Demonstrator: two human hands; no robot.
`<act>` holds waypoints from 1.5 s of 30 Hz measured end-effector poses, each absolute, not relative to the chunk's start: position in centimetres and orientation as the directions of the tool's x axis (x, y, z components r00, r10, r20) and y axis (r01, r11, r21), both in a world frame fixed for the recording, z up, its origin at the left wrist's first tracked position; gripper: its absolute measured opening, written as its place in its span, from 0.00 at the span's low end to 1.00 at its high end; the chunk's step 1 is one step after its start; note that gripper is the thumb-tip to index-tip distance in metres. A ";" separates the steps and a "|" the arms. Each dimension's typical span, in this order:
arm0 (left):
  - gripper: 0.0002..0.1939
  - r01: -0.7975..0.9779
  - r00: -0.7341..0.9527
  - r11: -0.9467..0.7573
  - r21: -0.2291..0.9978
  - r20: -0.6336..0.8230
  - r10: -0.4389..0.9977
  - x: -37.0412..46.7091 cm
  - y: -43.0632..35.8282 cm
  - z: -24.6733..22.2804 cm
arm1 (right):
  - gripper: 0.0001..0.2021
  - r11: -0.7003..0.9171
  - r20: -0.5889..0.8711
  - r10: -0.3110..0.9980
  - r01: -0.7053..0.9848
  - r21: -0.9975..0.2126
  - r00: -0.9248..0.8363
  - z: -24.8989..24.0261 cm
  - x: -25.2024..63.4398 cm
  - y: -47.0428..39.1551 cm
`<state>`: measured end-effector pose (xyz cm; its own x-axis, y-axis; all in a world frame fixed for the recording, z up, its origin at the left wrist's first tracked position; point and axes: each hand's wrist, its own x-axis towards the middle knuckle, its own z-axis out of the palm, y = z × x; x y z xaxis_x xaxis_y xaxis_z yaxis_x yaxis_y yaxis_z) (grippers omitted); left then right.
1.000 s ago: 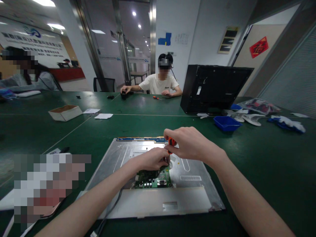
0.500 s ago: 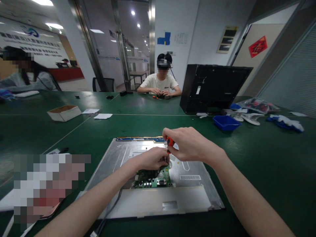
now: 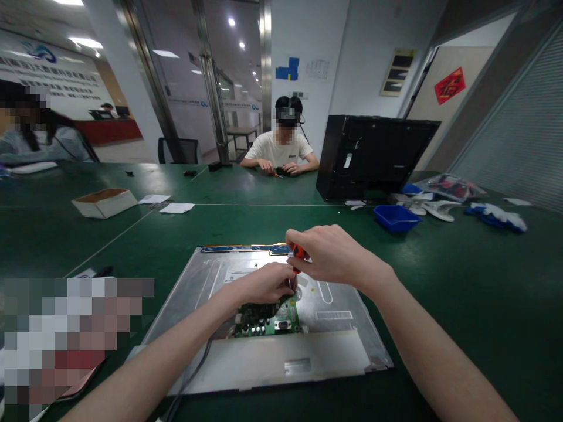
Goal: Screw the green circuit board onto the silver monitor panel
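Note:
My right hand [image 3: 334, 253] is closed round the orange and black handle of a screwdriver [image 3: 298, 252], which stands nearly upright, tip down. Low on its shaft, the fingers of my left hand [image 3: 271, 282] are pinched together; the tip itself is hidden behind them. Both hands are over a green circuit board [image 3: 288, 313] with metal connectors along its near edge. Part of that board is covered by my left hand. It sits on the silver metal back of a display panel [image 3: 338, 351] lying flat. A narrow blue circuit strip [image 3: 237, 249] runs along the panel's far edge.
A dark cable [image 3: 200, 366] trails off the panel's near left. Beyond are a white box [image 3: 105, 203], papers [image 3: 177, 208], a blue tray [image 3: 397, 218], gloves [image 3: 495, 217] and a black monitor [image 3: 373, 155]. One person [image 3: 281, 143] sits opposite, another [image 3: 44, 132] at far left.
The whole view has shifted slightly, so things appear a little further left. Both hands keep their hold at the same spot over the board. The person opposite has moved their hands apart.

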<state>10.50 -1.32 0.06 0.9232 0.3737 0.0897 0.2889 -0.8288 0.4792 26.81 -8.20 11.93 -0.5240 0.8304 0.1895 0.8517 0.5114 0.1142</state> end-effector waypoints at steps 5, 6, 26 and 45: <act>0.07 0.273 0.927 -0.833 0.481 0.101 0.362 10.5 -1.4 0.1 | 0.08 0.546 0.154 0.821 0.835 0.068 -0.549 12.3 26.7 -8.5; 0.07 0.269 0.927 -0.833 0.483 0.105 0.360 10.5 -1.4 0.1 | 0.09 0.557 0.147 0.817 0.829 0.055 -0.558 12.3 26.6 -8.6; 0.06 0.291 0.931 -0.819 0.494 0.053 0.362 10.6 -1.6 0.7 | 0.07 0.509 0.189 0.828 0.849 0.144 -0.528 11.9 26.6 -8.2; 0.08 0.263 0.929 -0.830 0.492 0.105 0.356 10.5 -1.1 -0.2 | 0.06 0.561 0.197 0.806 0.826 0.044 -0.558 12.1 26.8 -8.5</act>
